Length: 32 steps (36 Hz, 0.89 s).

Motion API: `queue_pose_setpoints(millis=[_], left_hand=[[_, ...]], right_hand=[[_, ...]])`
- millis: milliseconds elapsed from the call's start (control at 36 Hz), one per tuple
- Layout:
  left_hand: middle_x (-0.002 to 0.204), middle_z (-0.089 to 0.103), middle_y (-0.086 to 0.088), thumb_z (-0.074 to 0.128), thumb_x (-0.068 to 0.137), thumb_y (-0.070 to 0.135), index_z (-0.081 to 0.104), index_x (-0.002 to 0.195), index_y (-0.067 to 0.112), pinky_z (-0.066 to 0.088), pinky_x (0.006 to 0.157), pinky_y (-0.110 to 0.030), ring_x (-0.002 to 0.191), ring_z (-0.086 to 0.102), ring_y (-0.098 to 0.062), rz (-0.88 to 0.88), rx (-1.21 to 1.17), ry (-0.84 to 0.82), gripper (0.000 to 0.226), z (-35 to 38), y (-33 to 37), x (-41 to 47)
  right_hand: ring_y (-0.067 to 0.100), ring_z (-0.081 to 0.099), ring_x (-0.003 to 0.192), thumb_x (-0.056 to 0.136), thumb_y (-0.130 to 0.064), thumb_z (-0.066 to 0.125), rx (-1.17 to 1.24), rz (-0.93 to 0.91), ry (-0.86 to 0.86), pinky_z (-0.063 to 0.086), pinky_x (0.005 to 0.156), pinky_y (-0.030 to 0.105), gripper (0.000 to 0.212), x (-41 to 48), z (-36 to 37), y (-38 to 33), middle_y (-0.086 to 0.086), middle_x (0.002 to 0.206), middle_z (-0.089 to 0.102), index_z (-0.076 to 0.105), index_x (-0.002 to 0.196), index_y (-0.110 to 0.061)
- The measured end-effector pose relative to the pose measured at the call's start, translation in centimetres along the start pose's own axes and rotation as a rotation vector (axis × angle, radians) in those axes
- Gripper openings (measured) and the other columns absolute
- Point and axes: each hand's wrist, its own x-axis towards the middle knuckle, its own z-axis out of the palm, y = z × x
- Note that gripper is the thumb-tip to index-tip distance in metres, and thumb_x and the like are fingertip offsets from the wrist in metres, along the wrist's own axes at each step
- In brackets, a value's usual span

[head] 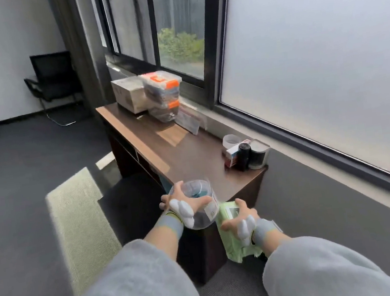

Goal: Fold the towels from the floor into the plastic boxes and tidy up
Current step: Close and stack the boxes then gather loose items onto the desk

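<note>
Tidying step, I judge: the left hand grips a clear jar and the right hand a green packet, at the desk's near end. Next, both likely need setting down there.

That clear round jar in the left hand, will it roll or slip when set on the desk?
Likely slippery: the clear round jar looks smooth and glossy. Its bulging sides suggest it could roll if laid sideways. Probably light, since the left hand alone carries it with spread fingers.
</note>
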Motion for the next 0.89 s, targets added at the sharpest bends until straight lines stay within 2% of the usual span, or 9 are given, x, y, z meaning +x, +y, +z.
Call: queue_pose_setpoints(millis=[111, 333, 417, 500, 556, 667, 722, 806, 889], left_hand=[[0.135, 0.029, -0.01, 0.075, 0.048, 0.064, 0.023, 0.142, 0.041, 0.042, 0.091, -0.035, 0.119, 0.039, -0.029, -0.009, -0.068, 0.056, 0.11, -3.7, 0.5, 3.6], [0.136, 0.028, -0.009, 0.079, 0.052, 0.06, 0.025, 0.142, 0.039, 0.043, 0.095, -0.036, 0.122, 0.038, -0.03, 0.005, -0.102, 0.073, 0.108, -5.5, 2.7, 14.1], [0.134, 0.028, -0.01, 0.081, 0.052, 0.057, 0.025, 0.143, 0.038, 0.045, 0.097, -0.038, 0.122, 0.039, -0.031, -0.037, -0.115, 0.074, 0.108, -3.5, 3.0, 17.7], [0.133, 0.029, -0.01, 0.079, 0.051, 0.06, 0.024, 0.143, 0.04, 0.045, 0.089, -0.034, 0.119, 0.038, -0.03, -0.103, -0.026, 0.045, 0.109, -1.3, 3.8, 20.6], [0.131, 0.03, -0.008, 0.078, 0.049, 0.061, 0.023, 0.142, 0.042, 0.042, 0.083, -0.031, 0.116, 0.036, -0.029, -0.102, 0.04, 0.018, 0.109, -0.4, 4.6, 22.1], [0.124, 0.029, -0.003, 0.077, 0.052, 0.06, 0.022, 0.14, 0.043, 0.036, 0.08, -0.03, 0.099, 0.031, -0.023, -0.037, 0.178, -0.041, 0.105, 1.0, 7.3, 27.6], [0.123, 0.026, -0.005, 0.076, 0.053, 0.061, 0.02, 0.139, 0.044, 0.04, 0.081, -0.033, 0.094, 0.027, -0.022, -0.031, 0.226, -0.039, 0.104, 1.1, 8.0, 28.9], [0.123, 0.026, -0.006, 0.075, 0.053, 0.061, 0.019, 0.14, 0.044, 0.045, 0.091, -0.038, 0.099, 0.03, -0.026, -0.026, 0.287, -0.036, 0.104, 1.7, 9.2, 32.3], [0.126, 0.027, -0.007, 0.077, 0.052, 0.059, 0.021, 0.14, 0.043, 0.042, 0.096, -0.039, 0.11, 0.033, -0.029, -0.008, 0.277, -0.04, 0.106, 2.0, 10.6, 35.9]], right_hand=[[0.027, 0.053, 0.111, 0.059, -0.035, 0.073, 0.018, -0.054, 0.013, 0.049, 0.091, 0.031, 0.101, 1.9, 0.9, -5.1, 0.008, 0.128, 0.044, 0.021, 0.145, -0.037], [0.031, 0.054, 0.105, 0.053, -0.038, 0.069, -0.13, -0.054, -0.01, 0.05, 0.091, 0.039, 0.094, 12.3, 0.2, -8.9, 0.006, 0.115, 0.041, 0.025, 0.136, -0.042], [0.034, 0.043, 0.119, 0.066, -0.034, 0.064, -0.309, -0.082, -0.016, 0.042, 0.1, 0.043, 0.083, 17.1, -0.1, -8.6, 0.005, 0.127, 0.037, 0.022, 0.136, -0.047], [0.034, 0.029, 0.13, 0.077, -0.031, 0.06, -0.486, -0.105, -0.144, 0.031, 0.106, 0.049, 0.083, 20.9, -0.4, -7.8, 0.006, 0.141, 0.029, 0.013, 0.141, -0.052], [0.035, 0.024, 0.134, 0.079, -0.036, 0.059, -0.509, -0.104, -0.186, 0.026, 0.108, 0.053, 0.081, 22.4, -0.8, -7.6, 0.007, 0.145, 0.024, 0.011, 0.141, -0.054], [0.035, 0.029, 0.131, 0.073, -0.037, 0.065, -0.488, -0.116, -0.158, 0.027, 0.103, 0.053, 0.09, 26.8, -1.8, -9.6, 0.007, 0.14, 0.027, 0.007, 0.141, -0.053], [0.034, 0.029, 0.13, 0.075, -0.035, 0.064, -0.463, -0.105, -0.127, 0.026, 0.103, 0.051, 0.09, 27.6, -2.0, -10.6, 0.008, 0.139, 0.028, 0.005, 0.141, -0.053], [0.033, 0.031, 0.129, 0.073, -0.035, 0.067, -0.488, -0.088, -0.125, 0.028, 0.103, 0.048, 0.095, 30.3, -1.6, -11.7, 0.008, 0.138, 0.029, 0.005, 0.143, -0.052], [0.033, 0.036, 0.126, 0.069, -0.035, 0.069, -0.544, -0.104, -0.102, 0.033, 0.102, 0.046, 0.099, 31.8, -0.8, -13.3, 0.007, 0.135, 0.032, 0.005, 0.143, -0.048]])
